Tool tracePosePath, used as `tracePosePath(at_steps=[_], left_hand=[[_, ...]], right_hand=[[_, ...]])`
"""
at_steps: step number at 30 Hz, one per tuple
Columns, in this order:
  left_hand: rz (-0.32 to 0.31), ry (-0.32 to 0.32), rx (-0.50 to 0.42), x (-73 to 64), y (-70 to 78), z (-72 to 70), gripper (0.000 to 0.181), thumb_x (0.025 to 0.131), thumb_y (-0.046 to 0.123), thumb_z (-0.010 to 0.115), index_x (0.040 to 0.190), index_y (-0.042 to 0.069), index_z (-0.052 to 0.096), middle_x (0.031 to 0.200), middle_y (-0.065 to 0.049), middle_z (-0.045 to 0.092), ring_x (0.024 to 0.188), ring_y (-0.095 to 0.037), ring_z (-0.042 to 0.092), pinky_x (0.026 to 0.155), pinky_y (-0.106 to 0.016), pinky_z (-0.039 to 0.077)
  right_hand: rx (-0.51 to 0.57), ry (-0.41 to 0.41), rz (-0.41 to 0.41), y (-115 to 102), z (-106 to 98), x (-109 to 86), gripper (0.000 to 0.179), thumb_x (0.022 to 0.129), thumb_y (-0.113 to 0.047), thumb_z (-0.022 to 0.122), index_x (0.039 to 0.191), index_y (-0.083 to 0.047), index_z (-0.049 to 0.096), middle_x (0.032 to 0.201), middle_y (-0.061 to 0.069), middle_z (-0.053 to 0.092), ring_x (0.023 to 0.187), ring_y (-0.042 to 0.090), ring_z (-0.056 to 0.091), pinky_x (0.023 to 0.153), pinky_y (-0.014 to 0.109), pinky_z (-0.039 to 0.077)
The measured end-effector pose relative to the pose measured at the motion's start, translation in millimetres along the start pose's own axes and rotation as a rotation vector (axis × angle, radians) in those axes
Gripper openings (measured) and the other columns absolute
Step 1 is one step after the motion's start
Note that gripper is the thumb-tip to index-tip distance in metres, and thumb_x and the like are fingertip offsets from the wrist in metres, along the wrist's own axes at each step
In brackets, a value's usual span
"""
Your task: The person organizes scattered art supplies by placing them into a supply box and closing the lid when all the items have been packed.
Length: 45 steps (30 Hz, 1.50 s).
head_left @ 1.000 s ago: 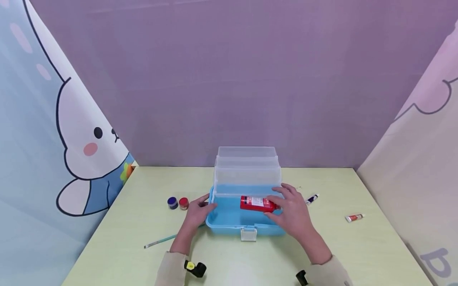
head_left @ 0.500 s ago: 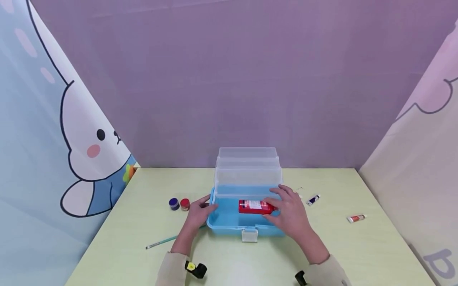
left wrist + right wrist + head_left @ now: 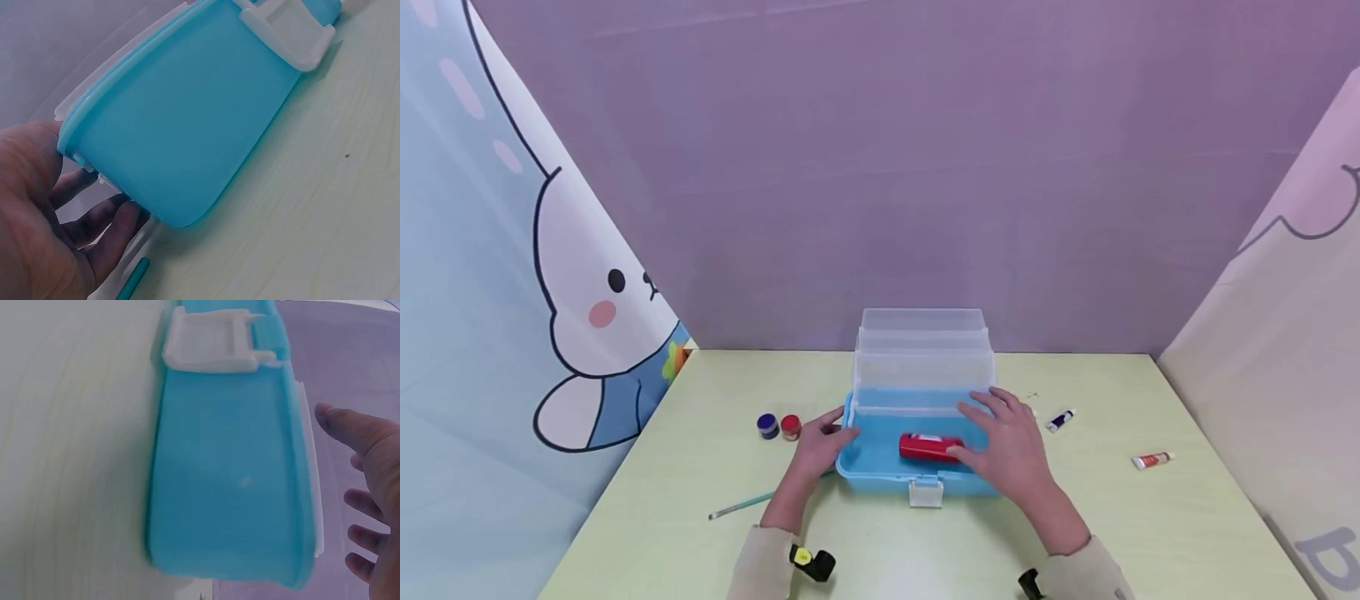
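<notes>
A light-blue plastic box (image 3: pixel 872 458) stands on the table, its clear lid (image 3: pixel 925 367) raised at the back. My left hand (image 3: pixel 816 447) grips the box's left end, thumb over the rim and fingers against the outside, as the left wrist view also shows. Inside the box a red bottle (image 3: pixel 925 448) lies on its side. Over the box's right part is my right hand (image 3: pixel 1015 446), fingers spread, thumb beside the bottle's right end. In the right wrist view its fingers (image 3: pixel 364 503) hold nothing. The bottle is hidden in both wrist views.
Left of the box stand a blue-lidded jar (image 3: pixel 767 426) and a red-lidded jar (image 3: pixel 791 427). A teal paintbrush (image 3: pixel 741 506) lies partly behind my left arm. To the right lie a dark-labelled paint tube (image 3: pixel 1061 420) and an orange-labelled tube (image 3: pixel 1152 460). A clear latch (image 3: pixel 925 493) hangs on the box's front.
The red bottle has gone down into the box and rolled so its label faces more to the back. My right hand has let go of it. The left hand keeps its grip.
</notes>
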<state>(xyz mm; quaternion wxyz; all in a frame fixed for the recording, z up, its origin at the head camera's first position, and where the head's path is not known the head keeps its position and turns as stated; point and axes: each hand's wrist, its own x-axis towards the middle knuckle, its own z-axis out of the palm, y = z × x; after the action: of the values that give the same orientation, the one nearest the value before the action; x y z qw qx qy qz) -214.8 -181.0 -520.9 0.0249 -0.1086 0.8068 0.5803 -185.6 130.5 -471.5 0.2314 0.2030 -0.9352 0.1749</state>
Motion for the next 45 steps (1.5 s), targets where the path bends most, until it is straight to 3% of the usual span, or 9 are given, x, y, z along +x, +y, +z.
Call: tracePosePath(at_steps=[7,19,32,35,41,45], left_hand=[[0.009,0.008,0.019,-1.1,3.6,1.5,0.059,0.085,0.03,0.075,0.138,0.014,0.056,0.108,-0.012,0.06,0.096,-0.028,0.056,0.082,-0.039,0.052],[0.038,0.05,0.019,-0.6,0.3,7.2,0.053,0.086,0.025,0.074,0.135,0.012,0.059,0.101,-0.012,0.061,0.091,-0.026,0.055,0.077,-0.036,0.052],[0.132,0.109,0.083,0.6,1.7,11.9,0.047,0.087,0.024,0.072,0.131,0.012,0.063,0.093,-0.01,0.063,0.081,-0.023,0.057,0.068,-0.032,0.053],[0.127,0.109,0.094,0.9,0.2,12.3,0.047,0.087,0.025,0.072,0.131,0.012,0.063,0.093,-0.009,0.063,0.081,-0.022,0.057,0.068,-0.032,0.053],[0.107,0.088,0.104,0.9,-1.0,13.1,0.049,0.087,0.026,0.071,0.133,0.013,0.061,0.095,-0.009,0.063,0.083,-0.023,0.057,0.071,-0.032,0.053],[0.101,0.084,0.1,1.2,0.6,12.2,0.05,0.088,0.027,0.071,0.134,0.012,0.06,0.096,-0.009,0.062,0.084,-0.023,0.057,0.071,-0.033,0.053]], right_hand=[[0.06,0.042,0.095,5,-8,-2.6,0.058,0.064,-0.038,0.09,0.115,-0.014,0.072,0.124,0.01,0.061,0.118,0.034,0.049,0.09,0.055,0.047],[0.163,0.092,0.119,8,-5,-11.6,0.038,0.07,-0.029,0.088,0.101,-0.012,0.075,0.113,0.008,0.066,0.109,0.029,0.057,0.075,0.045,0.056],[0.104,0.05,0.209,16,-6,-20.5,0.025,0.078,-0.03,0.081,0.094,-0.012,0.075,0.103,0.005,0.069,0.096,0.027,0.064,0.063,0.04,0.056],[0.105,0.033,0.239,17,-7,-23.4,0.023,0.08,-0.029,0.079,0.095,-0.012,0.075,0.103,0.006,0.069,0.092,0.028,0.065,0.061,0.039,0.055],[0.137,-0.02,0.299,23,-13,-29.6,0.021,0.084,-0.025,0.075,0.099,-0.011,0.075,0.105,0.006,0.069,0.06,0.015,0.056,0.05,0.029,0.044],[0.124,-0.024,0.305,30,-15,-31.5,0.021,0.084,-0.025,0.074,0.1,-0.011,0.074,0.103,0.007,0.07,0.062,0.014,0.058,0.052,0.029,0.046]])
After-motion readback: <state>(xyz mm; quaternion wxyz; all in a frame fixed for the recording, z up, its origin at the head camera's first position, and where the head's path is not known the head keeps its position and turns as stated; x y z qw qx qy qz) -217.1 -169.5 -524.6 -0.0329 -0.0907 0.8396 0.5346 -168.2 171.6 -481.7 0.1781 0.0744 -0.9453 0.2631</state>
